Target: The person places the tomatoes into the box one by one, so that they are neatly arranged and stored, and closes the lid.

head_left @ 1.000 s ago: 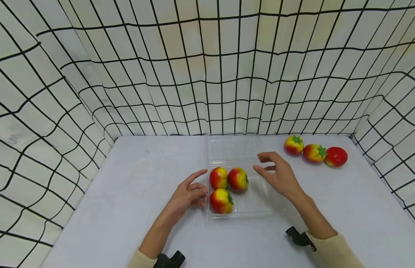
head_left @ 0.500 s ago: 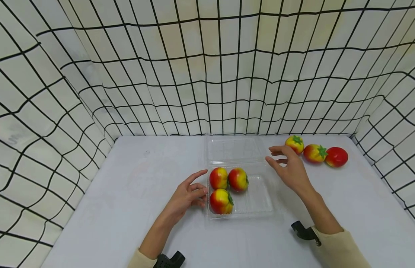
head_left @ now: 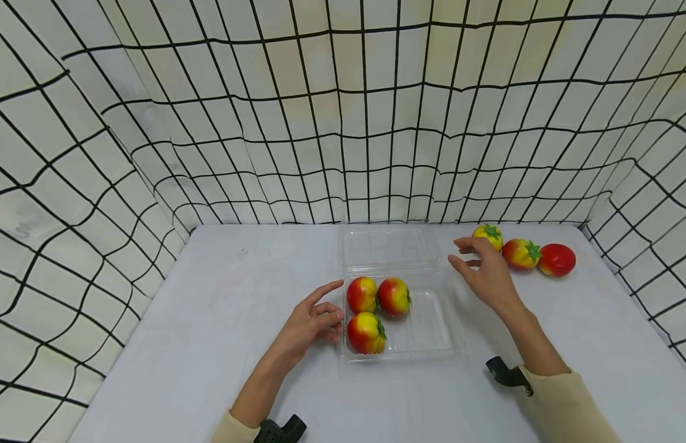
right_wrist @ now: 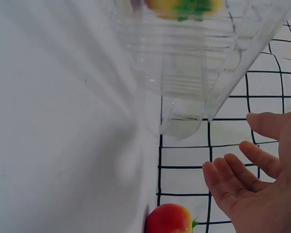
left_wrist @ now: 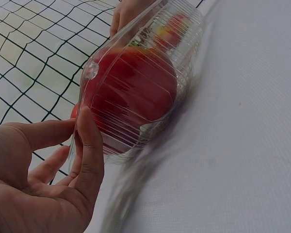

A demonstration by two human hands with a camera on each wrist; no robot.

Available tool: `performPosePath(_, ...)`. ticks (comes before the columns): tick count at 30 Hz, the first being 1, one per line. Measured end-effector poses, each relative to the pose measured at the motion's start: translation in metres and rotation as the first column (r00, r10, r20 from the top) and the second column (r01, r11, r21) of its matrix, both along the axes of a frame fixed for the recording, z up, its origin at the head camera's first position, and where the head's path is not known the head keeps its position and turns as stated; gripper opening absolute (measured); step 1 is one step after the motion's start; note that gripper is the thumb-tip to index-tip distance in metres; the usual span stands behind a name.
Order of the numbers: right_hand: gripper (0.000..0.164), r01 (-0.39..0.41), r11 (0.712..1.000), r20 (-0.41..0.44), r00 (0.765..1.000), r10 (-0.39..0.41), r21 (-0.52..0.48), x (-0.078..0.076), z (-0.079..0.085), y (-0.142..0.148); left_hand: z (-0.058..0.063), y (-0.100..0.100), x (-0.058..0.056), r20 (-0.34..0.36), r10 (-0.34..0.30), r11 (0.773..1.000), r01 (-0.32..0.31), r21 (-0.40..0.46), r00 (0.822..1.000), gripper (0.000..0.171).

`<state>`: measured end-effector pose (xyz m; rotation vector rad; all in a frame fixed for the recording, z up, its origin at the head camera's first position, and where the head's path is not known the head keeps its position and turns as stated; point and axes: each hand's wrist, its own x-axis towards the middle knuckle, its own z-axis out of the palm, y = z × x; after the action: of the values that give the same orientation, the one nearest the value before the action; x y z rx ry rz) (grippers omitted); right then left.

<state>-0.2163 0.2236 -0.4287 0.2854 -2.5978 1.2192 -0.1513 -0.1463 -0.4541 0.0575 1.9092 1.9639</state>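
Note:
A clear plastic clamshell box (head_left: 420, 335) lies with its lid (head_left: 389, 249) laid back on the white table. Three red-and-yellow fruits with green leafy caps fill its left side: a back-left fruit (head_left: 362, 295), a back-right fruit (head_left: 394, 296) and a front fruit (head_left: 366, 333). My left hand (head_left: 304, 329) is at the box's left side; in the left wrist view, its thumb and a finger pinch the rim (left_wrist: 83, 82). To the right of the box, my right hand (head_left: 489, 277) holds nothing, its fingers spread and gently bent, partly covering the nearest loose fruit (head_left: 488, 232).
Two more loose fruits, a red-and-yellow one (head_left: 520, 254) and a red one (head_left: 557, 260), sit in a row at the table's back right. Black netting (head_left: 365, 147) over pale walls encloses the table's back and sides.
My right hand has moved right and slightly back, away from the box toward the loose fruits. The left hand and the fruits in the box have stayed put.

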Motion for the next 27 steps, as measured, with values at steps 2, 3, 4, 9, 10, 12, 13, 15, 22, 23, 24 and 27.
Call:
performPosePath(2,0.042,0.011,1.000,0.013,1.000,-0.011,0.006,-0.001,-0.001,0.003,0.000,0.000,0.000,0.003,0.002,1.000,-0.002,0.000,1.000,0.064)
performPosePath(3,0.042,0.016,1.000,0.020,1.000,-0.016,0.010,-0.001,-0.001,0.004,0.000,0.000,0.001,0.005,0.005,1.000,-0.005,-0.001,1.000,0.064)
performPosePath(4,0.043,0.020,1.000,0.025,0.999,-0.020,0.015,-0.002,-0.001,0.005,0.000,0.000,0.001,0.006,0.006,1.000,-0.006,-0.001,1.000,0.064)
performPosePath(9,0.044,0.049,0.998,0.042,0.998,-0.050,0.040,-0.005,0.000,0.010,0.000,0.000,0.001,0.001,0.003,1.000,-0.003,-0.006,1.000,0.065)
performPosePath(10,0.044,0.056,0.998,0.045,0.997,-0.058,0.042,-0.006,0.000,0.011,0.000,0.000,0.001,-0.001,0.001,1.000,-0.001,-0.006,1.000,0.065)
performPosePath(12,0.044,0.069,0.997,0.050,0.996,-0.071,0.037,-0.008,-0.001,0.013,0.000,0.000,0.001,-0.002,-0.002,1.000,0.002,-0.007,1.000,0.065)
performPosePath(13,0.044,0.072,0.997,0.053,0.996,-0.074,0.030,-0.009,-0.001,0.013,0.000,0.000,0.001,0.000,0.001,1.000,-0.001,-0.006,1.000,0.065)
performPosePath(15,0.044,0.080,0.997,0.059,0.995,-0.081,0.021,-0.010,-0.001,0.014,0.000,0.001,0.001,0.005,0.008,1.000,-0.008,-0.005,1.000,0.064)
performPosePath(22,0.047,0.116,0.993,0.060,0.991,-0.117,0.017,-0.012,0.002,0.018,0.002,0.001,0.001,0.002,-0.002,1.000,0.002,-0.005,1.000,0.064)
performPosePath(23,0.047,0.122,0.992,0.058,0.991,-0.123,0.019,-0.012,0.003,0.019,0.002,0.001,0.002,0.002,-0.002,1.000,0.002,-0.005,1.000,0.064)
performPosePath(24,0.048,0.130,0.991,0.054,0.990,-0.131,0.021,-0.012,0.003,0.019,0.002,0.001,0.002,0.001,-0.003,1.000,0.003,-0.004,1.000,0.064)
performPosePath(27,0.049,0.137,0.990,0.048,0.989,-0.137,0.014,-0.012,0.004,0.021,0.003,0.000,0.002,-0.003,-0.005,1.000,0.005,-0.001,1.000,0.064)
